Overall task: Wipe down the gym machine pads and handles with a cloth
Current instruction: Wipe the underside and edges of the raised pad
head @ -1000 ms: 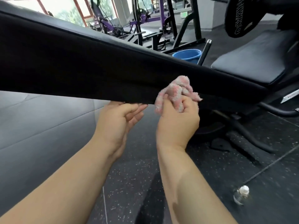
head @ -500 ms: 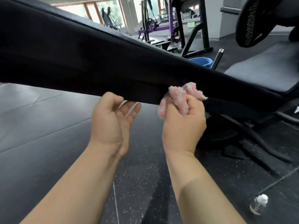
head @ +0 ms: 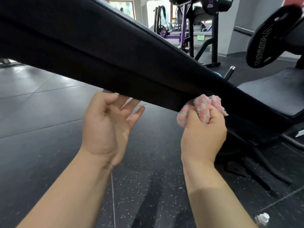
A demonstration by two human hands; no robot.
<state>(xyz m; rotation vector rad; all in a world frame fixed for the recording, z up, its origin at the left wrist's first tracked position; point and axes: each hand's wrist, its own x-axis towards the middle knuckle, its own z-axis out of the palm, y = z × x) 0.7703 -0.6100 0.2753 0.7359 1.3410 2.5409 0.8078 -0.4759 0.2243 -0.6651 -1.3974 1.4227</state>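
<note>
Although the black pad hides some fingertips, the left hand lies open, fingers relaxed. The right hand grips a bunched pink-and-white cloth against the pad.

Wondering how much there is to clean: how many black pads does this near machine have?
2. The long slanted pad crosses the view above the pink cloth; the flat seat pad lies at the right, beyond it. More may be hidden behind the slanted one.

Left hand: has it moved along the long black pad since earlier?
Yes: the left hand slid leftward along the long black vinyl pad, away from the pink terry cloth.
</note>
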